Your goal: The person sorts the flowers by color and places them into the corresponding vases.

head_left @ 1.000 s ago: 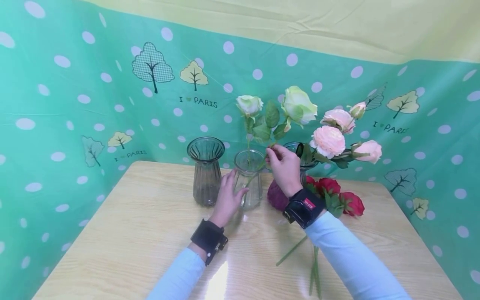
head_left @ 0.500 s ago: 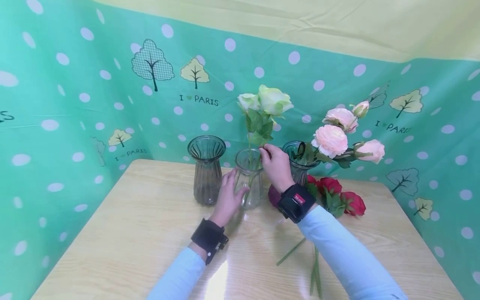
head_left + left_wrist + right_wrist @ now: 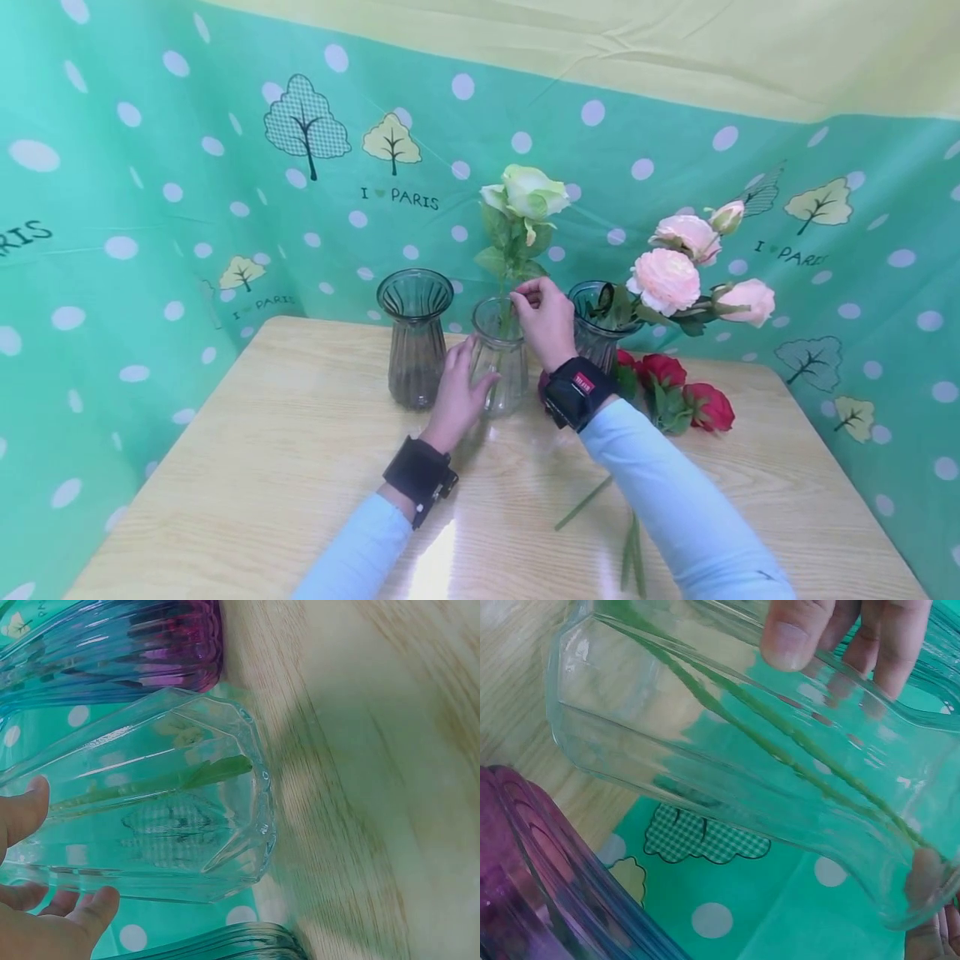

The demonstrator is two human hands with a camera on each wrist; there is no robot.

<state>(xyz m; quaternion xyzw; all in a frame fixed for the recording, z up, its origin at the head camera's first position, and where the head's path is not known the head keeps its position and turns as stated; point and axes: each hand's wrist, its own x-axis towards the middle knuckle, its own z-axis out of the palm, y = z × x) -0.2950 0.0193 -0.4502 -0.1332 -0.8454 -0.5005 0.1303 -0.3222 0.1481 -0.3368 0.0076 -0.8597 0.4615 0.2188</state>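
A clear glass vase (image 3: 504, 379) stands upright between two darker vases. My left hand (image 3: 459, 392) holds its side, with the thumb (image 3: 26, 812) and fingers on opposite sides in the left wrist view. At the rim, my right hand (image 3: 545, 321) pinches the stem of a white-green rose (image 3: 536, 193). Another white-green rose (image 3: 492, 197) is partly hidden behind that bloom. Two green stems (image 3: 761, 742) run down inside the clear vase in the right wrist view. Leaves bunch just above the rim.
A smoky grey vase (image 3: 415, 350) stands left of the clear one. At right, a purple-tinted vase (image 3: 597, 342) bears pink flowers (image 3: 666, 281). Red roses (image 3: 707, 407) lie on the wooden table (image 3: 300, 467), stems toward the front. A polka-dot cloth (image 3: 315, 217) hangs behind.
My right hand has moved left and slightly down with the rose, bringing its stem upright into the clear vase. The two blooms now overlap. My left hand has stayed on the vase.
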